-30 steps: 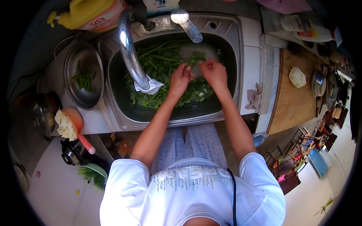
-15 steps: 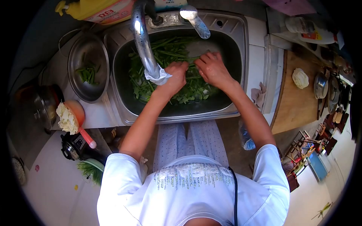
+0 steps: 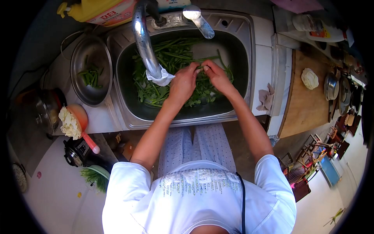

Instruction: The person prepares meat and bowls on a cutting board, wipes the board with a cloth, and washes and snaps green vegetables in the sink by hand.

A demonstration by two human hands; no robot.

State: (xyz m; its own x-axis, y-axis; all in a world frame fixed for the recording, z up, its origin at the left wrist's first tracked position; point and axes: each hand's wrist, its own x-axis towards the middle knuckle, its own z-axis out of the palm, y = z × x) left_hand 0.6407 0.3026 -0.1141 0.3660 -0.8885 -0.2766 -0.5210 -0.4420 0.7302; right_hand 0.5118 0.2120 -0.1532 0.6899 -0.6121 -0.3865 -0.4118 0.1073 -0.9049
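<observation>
Leafy green celery (image 3: 173, 54), with long stalks and flat leaves, fills much of the metal sink (image 3: 183, 122). My left hand (image 3: 184, 85) is over the heap, fingers closed in a pinch on a celery stalk. Close beside it on the right, my right hand (image 3: 216, 76) pinches the same greens, the fingertips of both hands nearly meeting. A few stalks extend past the right hand toward the sink's right side. The curved tap (image 3: 143, 43), its outlet wrapped in white cloth, hangs just left of my left hand.
A steel bowl (image 3: 107, 84) with short cut green pieces stands left of the sink. Nearby is a pink-handled ladle (image 3: 90, 143) holding pale cabbage leaves. On the right, a wooden board (image 3: 306, 101) carries a pale cabbage (image 3: 310, 78). The tap lever (image 3: 199, 21) projects over the sink.
My hands have come closer together, the left shifting slightly right and the right turning inward. More stalks now show standing out beside my right hand.
</observation>
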